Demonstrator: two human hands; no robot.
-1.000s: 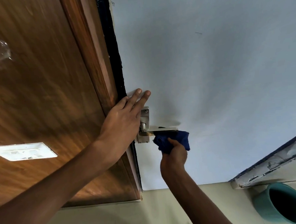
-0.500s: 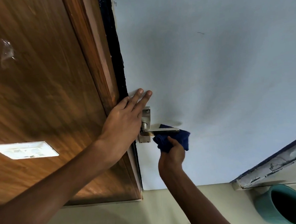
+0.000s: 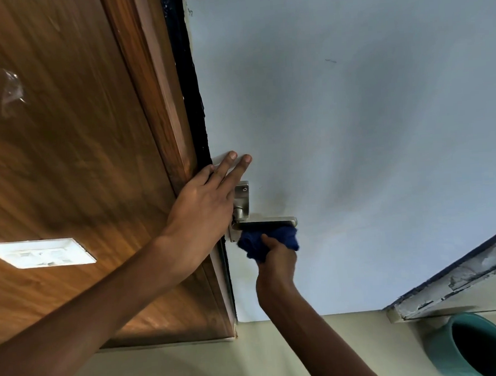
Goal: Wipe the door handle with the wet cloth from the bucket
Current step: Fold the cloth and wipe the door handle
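A silver lever door handle [image 3: 265, 223] on a metal plate sticks out from the pale blue-white door [image 3: 355, 152]. My right hand [image 3: 276, 263] is closed on a bunched dark blue cloth [image 3: 269, 240] and presses it against the underside of the lever. My left hand [image 3: 204, 208] lies flat against the door's edge just left of the handle plate, fingers stretched upward and holding nothing. A teal bucket [image 3: 445, 347] stands on the floor at the lower right; its dark inside is all that shows.
A brown wooden panel [image 3: 65, 158] with a white switch plate [image 3: 41, 253] fills the left. A chipped door frame [image 3: 456, 282] runs along the lower right, above the bucket. Beige floor [image 3: 223, 366] lies below.
The cloth and my right hand have shifted slightly left along the underside of the lever. My left hand stays flat on the door edge.
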